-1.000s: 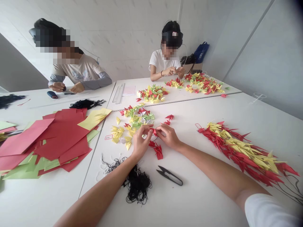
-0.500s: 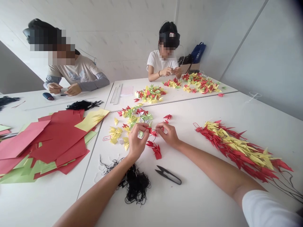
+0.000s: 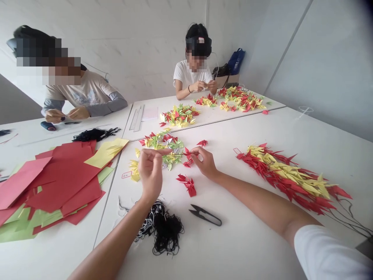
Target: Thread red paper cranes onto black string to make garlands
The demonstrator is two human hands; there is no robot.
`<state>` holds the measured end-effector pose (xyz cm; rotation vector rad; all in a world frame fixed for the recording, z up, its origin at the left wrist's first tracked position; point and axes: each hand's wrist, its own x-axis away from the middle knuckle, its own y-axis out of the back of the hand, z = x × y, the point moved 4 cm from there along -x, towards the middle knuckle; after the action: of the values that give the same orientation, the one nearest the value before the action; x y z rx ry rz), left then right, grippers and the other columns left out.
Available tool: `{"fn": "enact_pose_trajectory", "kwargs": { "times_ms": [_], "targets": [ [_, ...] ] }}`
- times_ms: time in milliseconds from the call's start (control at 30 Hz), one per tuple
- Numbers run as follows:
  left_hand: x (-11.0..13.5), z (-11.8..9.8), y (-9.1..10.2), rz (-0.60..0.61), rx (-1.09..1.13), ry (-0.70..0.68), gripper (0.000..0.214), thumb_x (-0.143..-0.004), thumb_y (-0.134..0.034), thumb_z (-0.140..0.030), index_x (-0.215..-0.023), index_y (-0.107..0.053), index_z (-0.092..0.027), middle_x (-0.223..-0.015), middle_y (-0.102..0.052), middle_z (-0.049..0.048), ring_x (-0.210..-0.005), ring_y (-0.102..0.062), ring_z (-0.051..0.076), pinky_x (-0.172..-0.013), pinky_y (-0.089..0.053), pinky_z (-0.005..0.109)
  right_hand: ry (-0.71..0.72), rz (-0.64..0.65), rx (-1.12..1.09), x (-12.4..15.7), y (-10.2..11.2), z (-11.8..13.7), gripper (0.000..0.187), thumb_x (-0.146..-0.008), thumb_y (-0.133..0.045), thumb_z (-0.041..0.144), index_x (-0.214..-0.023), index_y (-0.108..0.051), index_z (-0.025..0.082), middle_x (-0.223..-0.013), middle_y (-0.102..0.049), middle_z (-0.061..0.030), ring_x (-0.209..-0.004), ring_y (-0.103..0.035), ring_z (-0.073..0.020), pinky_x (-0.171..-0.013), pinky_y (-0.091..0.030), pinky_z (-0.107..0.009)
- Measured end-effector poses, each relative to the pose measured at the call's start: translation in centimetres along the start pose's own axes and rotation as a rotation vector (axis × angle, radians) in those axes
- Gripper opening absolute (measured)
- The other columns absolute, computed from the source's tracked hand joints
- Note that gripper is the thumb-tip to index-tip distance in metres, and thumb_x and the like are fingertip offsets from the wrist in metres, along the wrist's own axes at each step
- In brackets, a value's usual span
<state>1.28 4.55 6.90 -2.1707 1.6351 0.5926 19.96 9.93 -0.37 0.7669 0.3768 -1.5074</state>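
My left hand (image 3: 150,171) is raised above the white table (image 3: 233,241), with thumb and fingers pinched on a thin thread or needle that runs right towards a small red paper crane (image 3: 187,154). My right hand (image 3: 206,162) pinches that crane by its right side. Just below them a short cluster of red cranes (image 3: 188,184) lies on the table. A loose pile of red, yellow and green cranes (image 3: 161,142) sits behind my hands.
Black thread snips (image 3: 205,215) and a tangle of black thread (image 3: 164,227) lie near my forearms. A long strand of red and yellow cranes (image 3: 291,179) stretches at the right. Red, green and yellow paper sheets (image 3: 58,175) cover the left. Two other people work at the far tables.
My left hand has drawn away to the left and upward from the crane, pulling the thread out. The right hand stays on the crane. The view has shifted slightly right.
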Motion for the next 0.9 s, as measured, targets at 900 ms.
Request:
{"fn": "enact_pose_trajectory", "kwargs": {
  "times_ms": [900],
  "targets": [
    [1.3, -3.6, -1.9, 0.363, -0.186, -0.250, 0.011, -0.088, -0.067, -0.012, -0.088, -0.063, -0.022, -0.092, -0.065, 0.0018, -0.090, -0.062, 0.017, -0.083, -0.049, 0.032, 0.405, -0.007, -0.041, 0.9, -0.7, 7.3, 0.018, -0.101, -0.051, 0.036, -0.103, -0.059, 0.020, -0.072, -0.066, -0.0005, -0.059, -0.054, -0.0151, -0.066, -0.046, -0.034]
  ]
}}
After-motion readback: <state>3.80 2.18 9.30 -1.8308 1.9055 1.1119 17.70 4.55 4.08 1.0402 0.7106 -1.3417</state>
